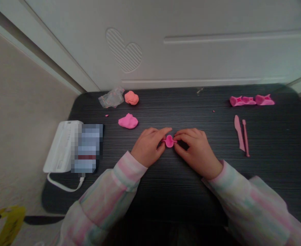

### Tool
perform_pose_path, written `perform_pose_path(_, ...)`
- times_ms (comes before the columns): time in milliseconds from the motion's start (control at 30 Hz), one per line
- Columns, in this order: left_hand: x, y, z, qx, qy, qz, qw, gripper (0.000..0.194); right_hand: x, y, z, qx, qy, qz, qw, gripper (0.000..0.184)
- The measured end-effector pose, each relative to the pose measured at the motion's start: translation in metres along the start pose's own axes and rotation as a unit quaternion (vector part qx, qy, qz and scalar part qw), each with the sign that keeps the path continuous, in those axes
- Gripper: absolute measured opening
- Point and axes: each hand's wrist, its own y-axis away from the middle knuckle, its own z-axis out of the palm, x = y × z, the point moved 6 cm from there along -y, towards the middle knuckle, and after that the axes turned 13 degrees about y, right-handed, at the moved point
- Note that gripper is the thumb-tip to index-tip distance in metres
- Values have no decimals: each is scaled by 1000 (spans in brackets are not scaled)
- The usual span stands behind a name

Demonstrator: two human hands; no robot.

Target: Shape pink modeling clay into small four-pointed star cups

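Note:
Between my two hands, just above or on the dark table, is a small pink clay piece (169, 141) with a hollowed middle and a thin strand out to each side. My left hand (152, 143) pinches the left strand between thumb and fingers, its index finger reaching over. On the other side, my right hand (195, 148) pinches the right strand with thumb and fingertips. A lump of pink clay (128, 121) lies beyond my left hand, and an orange clay ball (131, 98) sits behind it.
A crumpled clear plastic bag (112, 98) lies at the back left. To the left, a white power bank (63, 147) with a cable adjoins a phone (90, 148). Right of my hands are a pink plastic knife (239, 132), a thin pink tool (245, 138) and shaped pink clay pieces (251, 100).

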Motion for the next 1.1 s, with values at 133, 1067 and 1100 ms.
perform_pose_path(133,0,1,-1,0,16,7,1000,41,1,0,-2,-2,-16,-1,1000,11)
perform_pose_path(1067,-3,0,-9,-8,64,6,998,47,5,1,-2,-7,-36,-9,999,6)
perform_pose_path(1100,-4,0,-9,-6,66,4,998,46,5,1,-2,-6,-36,-10,999,6)
